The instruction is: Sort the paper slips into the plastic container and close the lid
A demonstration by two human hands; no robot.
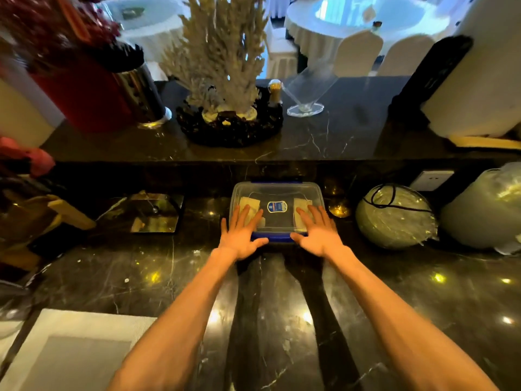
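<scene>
- A dark marble counter (282, 320) with pale veins fills the foreground, and a raised ledge runs behind it.
- A pale coral ornament (222, 52) stands on the ledge in a dark round base (229, 128).
- Just right of it is a clear acrylic stand (306, 91).
- Left of the coral stands a shiny metal cylinder (141, 91) beside something red.
- A round bundle wrapped in plastic film (394, 215), with a black cord over it, sits at the right.
- A wall socket (431, 180) shows behind it.
- A white mat (70, 348) lies at lower left.
- Tables with white cloths (366, 21) and covered chairs stand beyond.
</scene>
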